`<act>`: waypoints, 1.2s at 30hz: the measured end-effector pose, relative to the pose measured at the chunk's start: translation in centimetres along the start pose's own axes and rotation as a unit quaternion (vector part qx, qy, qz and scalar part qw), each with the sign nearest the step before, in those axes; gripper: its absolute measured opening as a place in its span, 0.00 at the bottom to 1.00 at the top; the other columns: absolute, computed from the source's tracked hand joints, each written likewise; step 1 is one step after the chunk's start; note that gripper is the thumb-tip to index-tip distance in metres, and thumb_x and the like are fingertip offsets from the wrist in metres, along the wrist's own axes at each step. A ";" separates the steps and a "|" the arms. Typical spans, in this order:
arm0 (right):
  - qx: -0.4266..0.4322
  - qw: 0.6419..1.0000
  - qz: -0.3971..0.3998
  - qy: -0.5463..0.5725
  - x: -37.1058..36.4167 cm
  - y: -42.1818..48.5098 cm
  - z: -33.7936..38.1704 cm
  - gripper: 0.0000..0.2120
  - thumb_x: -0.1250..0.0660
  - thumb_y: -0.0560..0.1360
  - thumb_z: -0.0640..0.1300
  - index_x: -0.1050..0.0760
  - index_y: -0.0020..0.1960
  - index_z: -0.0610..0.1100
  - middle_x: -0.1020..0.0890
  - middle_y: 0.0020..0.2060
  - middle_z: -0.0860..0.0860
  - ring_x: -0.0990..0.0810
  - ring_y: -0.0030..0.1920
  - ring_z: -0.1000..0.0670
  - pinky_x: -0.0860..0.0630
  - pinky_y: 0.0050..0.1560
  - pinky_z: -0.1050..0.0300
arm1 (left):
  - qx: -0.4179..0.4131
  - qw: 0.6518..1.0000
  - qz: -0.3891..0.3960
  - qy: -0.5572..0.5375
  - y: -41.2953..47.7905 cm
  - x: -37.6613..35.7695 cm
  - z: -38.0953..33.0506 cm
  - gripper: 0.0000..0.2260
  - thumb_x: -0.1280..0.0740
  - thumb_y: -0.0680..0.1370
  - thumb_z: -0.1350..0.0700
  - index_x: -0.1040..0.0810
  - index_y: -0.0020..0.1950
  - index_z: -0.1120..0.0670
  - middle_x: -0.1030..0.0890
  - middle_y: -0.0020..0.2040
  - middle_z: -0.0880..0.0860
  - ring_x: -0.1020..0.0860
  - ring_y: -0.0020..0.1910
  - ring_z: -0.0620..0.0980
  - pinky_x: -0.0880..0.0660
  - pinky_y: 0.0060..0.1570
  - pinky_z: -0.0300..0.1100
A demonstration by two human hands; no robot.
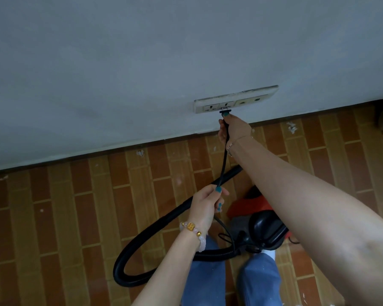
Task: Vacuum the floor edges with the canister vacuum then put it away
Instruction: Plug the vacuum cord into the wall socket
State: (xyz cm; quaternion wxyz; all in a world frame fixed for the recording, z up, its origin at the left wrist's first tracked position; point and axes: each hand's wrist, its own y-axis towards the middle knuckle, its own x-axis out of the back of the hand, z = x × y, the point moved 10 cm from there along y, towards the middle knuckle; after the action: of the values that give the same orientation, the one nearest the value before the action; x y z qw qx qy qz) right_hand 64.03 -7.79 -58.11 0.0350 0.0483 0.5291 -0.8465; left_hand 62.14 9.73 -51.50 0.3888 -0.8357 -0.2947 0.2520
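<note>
A person faces a wall, right hand pinching a black plug partly seated in a low wall socket, and left hand curled round the cord lower down. The red and black canister vacuum sits on the tiled floor by their feet, its hose looped beside it. White scraps lie along the floor edge, so vacuuming and putting away both seem left to do.

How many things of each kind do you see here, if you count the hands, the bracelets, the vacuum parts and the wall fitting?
Hands: 2, left hand and right hand
Bracelets: 2, bead bracelet and chain bracelet
Vacuums: 1, canister vacuum
Hoses: 1, hose
Cords: 1, power cord
Wall fittings: 1, socket plate
Total: 8
</note>
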 end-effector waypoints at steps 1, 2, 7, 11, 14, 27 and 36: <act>-0.001 1.000 -0.002 -0.001 -0.1 0.0 0.3 0.06 0.35 0.78 0.41 0.26 0.43 0.42 0.24 0.32 0.49 0.29 0.16 0.60 0.32 0.17 0.68 | -0.005 1.000 -0.001 0.001 0.0 0.0 -0.1 0.16 0.45 0.82 0.64 0.24 0.38 0.58 0.34 0.25 0.49 0.35 0.23 0.40 0.35 0.29 0.32; -0.002 1.000 -0.003 -0.003 -0.2 0.2 0.6 0.08 0.35 0.78 0.41 0.27 0.40 0.41 0.25 0.31 0.49 0.29 0.16 0.59 0.32 0.17 0.69 | -0.008 1.000 -0.001 0.000 0.0 0.1 -0.3 0.15 0.44 0.82 0.64 0.24 0.38 0.58 0.34 0.24 0.49 0.35 0.23 0.40 0.35 0.29 0.32; -0.005 1.000 -0.012 -0.019 -0.1 0.4 0.7 0.08 0.35 0.77 0.41 0.27 0.39 0.42 0.24 0.31 0.49 0.28 0.16 0.59 0.31 0.18 0.69 | -0.006 1.000 0.005 0.006 0.1 -0.5 -0.4 0.16 0.45 0.82 0.64 0.24 0.37 0.58 0.34 0.24 0.48 0.35 0.23 0.40 0.36 0.29 0.31; -0.035 0.998 -0.015 -0.042 -0.4 0.2 0.7 0.12 0.36 0.79 0.43 0.30 0.37 0.42 0.24 0.19 0.52 0.31 0.13 0.59 0.34 0.15 0.71 | -0.012 1.000 0.009 0.003 -0.2 -0.8 -0.6 0.16 0.45 0.82 0.64 0.25 0.37 0.58 0.34 0.25 0.48 0.35 0.24 0.40 0.36 0.31 0.32; -0.028 0.998 -0.014 -0.060 -0.3 0.1 0.9 0.12 0.35 0.78 0.42 0.28 0.37 0.42 0.24 0.17 0.53 0.29 0.16 0.59 0.34 0.17 0.71 | -0.019 1.000 0.015 0.008 -0.3 -1.2 -0.8 0.16 0.45 0.82 0.64 0.25 0.38 0.57 0.34 0.25 0.48 0.35 0.24 0.40 0.36 0.32 0.34; 0.027 0.989 0.112 -0.091 0.5 -4.1 1.9 0.09 0.36 0.78 0.35 0.27 0.58 0.39 0.21 0.40 0.46 0.26 0.33 0.53 0.25 0.28 0.66 | -0.049 0.994 0.009 0.098 -0.3 -2.2 0.3 0.14 0.45 0.82 0.62 0.23 0.43 0.52 0.27 0.30 0.49 0.26 0.28 0.39 0.27 0.43 0.35; 0.001 0.959 0.183 -0.217 6.4 -7.5 -2.0 0.09 0.36 0.78 0.36 0.23 0.57 0.38 0.20 0.42 0.48 0.20 0.40 0.54 0.21 0.37 0.65 | -0.069 0.983 -0.025 0.167 0.2 -1.3 3.3 0.15 0.46 0.83 0.59 0.25 0.46 0.43 0.20 0.36 0.45 0.24 0.43 0.51 0.28 0.50 0.46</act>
State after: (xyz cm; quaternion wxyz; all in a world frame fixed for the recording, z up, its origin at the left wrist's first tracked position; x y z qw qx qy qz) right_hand 56.96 -2.80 -53.04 0.3037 -0.0408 0.4902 -0.8160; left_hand 59.16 10.40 -53.28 0.3804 -0.8830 -0.2634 0.0785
